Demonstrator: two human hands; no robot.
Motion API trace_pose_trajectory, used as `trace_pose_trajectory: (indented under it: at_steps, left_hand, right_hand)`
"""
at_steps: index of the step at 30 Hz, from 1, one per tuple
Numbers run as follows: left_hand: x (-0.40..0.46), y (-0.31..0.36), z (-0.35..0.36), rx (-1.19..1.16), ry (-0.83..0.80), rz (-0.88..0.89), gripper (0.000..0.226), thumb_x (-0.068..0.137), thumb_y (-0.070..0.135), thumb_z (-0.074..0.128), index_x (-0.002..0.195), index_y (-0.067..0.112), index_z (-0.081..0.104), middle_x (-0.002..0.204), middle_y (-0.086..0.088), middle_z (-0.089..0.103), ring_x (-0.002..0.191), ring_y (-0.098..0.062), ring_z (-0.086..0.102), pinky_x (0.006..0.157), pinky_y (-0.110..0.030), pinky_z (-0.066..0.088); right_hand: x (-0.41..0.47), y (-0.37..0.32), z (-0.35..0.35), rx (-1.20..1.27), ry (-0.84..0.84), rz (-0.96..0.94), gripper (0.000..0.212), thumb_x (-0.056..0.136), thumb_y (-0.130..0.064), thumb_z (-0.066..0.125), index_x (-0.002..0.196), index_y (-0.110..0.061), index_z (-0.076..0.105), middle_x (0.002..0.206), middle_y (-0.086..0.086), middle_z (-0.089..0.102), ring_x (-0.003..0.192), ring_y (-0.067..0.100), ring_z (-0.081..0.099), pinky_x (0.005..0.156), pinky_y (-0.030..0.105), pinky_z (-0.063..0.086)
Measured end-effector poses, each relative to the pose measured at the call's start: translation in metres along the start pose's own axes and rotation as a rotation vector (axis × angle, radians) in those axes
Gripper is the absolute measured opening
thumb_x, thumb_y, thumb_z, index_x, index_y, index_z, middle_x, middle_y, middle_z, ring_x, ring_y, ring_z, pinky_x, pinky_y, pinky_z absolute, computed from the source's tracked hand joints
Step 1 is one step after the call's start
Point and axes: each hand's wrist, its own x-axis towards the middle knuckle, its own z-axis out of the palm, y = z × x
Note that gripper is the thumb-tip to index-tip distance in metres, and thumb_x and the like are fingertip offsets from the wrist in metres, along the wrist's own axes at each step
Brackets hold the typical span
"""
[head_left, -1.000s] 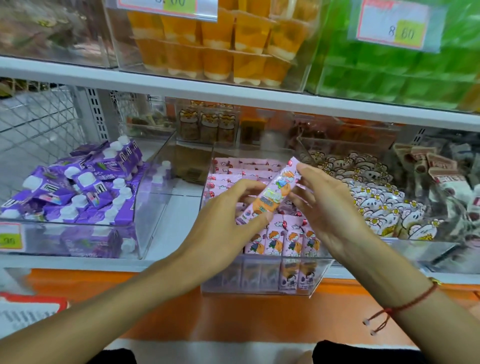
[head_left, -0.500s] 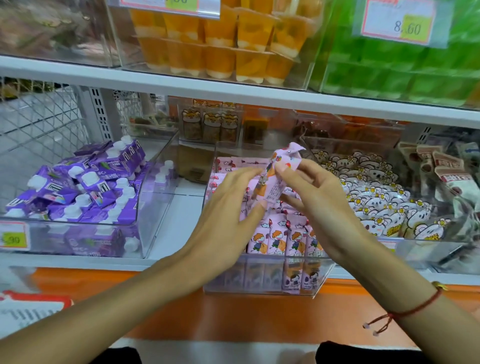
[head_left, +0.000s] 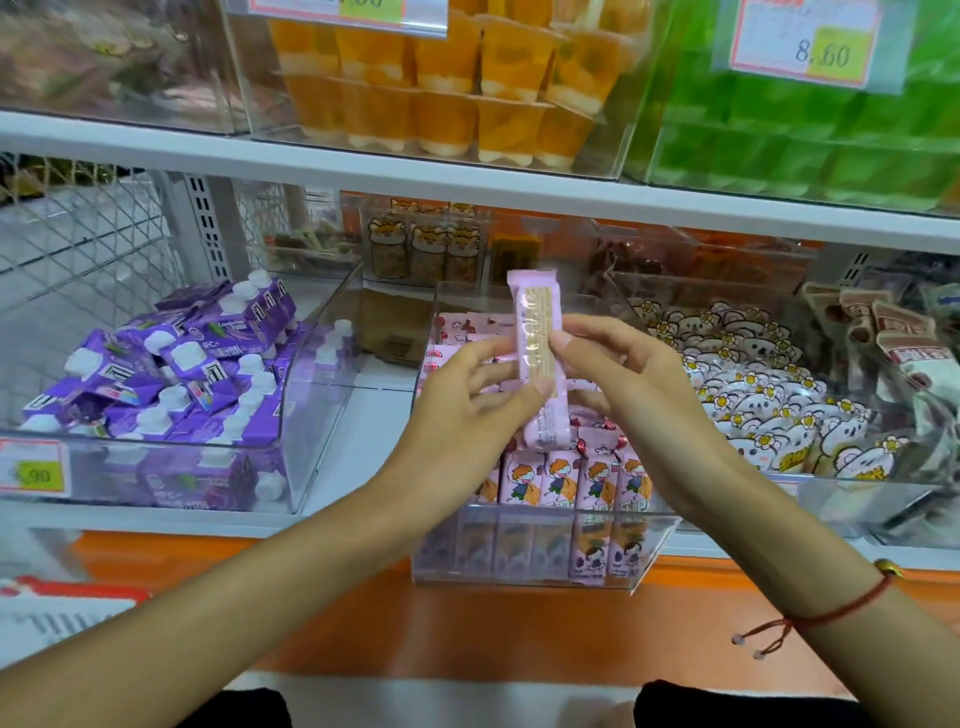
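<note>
Upright between left grip (head_left: 467, 410) and right grip (head_left: 623, 384), over middle bin (head_left: 649, 545): packet (head_left: 537, 332). In that bin, on shelf (head_left: 363, 410): packets (head_left: 561, 478) standing in rows. Left, apart on same shelf: cartons (head_left: 171, 374). Right, just beside: bags (head_left: 769, 410). Above, on upper shelf (head_left: 311, 161): cups (head_left: 441, 88).

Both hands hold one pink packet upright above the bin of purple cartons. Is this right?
No. The head view shows the left hand and right hand holding the pink packet upright above the bin of pink packets, not the purple cartons.
</note>
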Motion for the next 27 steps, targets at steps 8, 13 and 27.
trace_pose_trajectory:
  at_steps: [8,13,27]
  left_hand:
    - [0.002,0.0,-0.001,-0.065,-0.073,-0.133,0.039,0.092,0.036,0.058,0.13,0.03,0.057,0.11,0.016,0.07,0.09,0.009,0.066,0.06,-0.009,0.05]
    - [0.002,-0.002,-0.003,0.052,-0.049,0.111,0.034,0.094,0.018,0.058,0.12,0.039,0.054,0.108,0.023,0.061,0.093,0.013,0.062,0.066,-0.004,0.047]
    - [0.007,0.003,-0.009,-0.097,0.152,0.14,0.031,0.088,0.014,0.065,0.113,0.022,0.048,0.113,0.004,0.062,0.087,0.003,0.068,0.07,-0.013,0.054]
  right_hand:
    - [0.004,0.004,-0.002,0.113,0.025,0.154,0.03,0.086,-0.025,0.068,0.113,-0.013,0.065,0.098,0.01,0.073,0.074,0.013,0.062,0.061,0.02,0.054]
    - [0.003,0.004,-0.008,0.085,-0.093,-0.004,0.036,0.089,-0.017,0.063,0.124,-0.024,0.058,0.101,-0.005,0.072,0.094,0.006,0.067,0.083,0.023,0.052]
    - [-0.003,0.007,-0.003,-0.106,-0.196,-0.255,0.06,0.083,-0.007,0.07,0.133,-0.033,0.047,0.122,-0.008,0.06,0.111,-0.001,0.056,0.087,0.016,0.049]
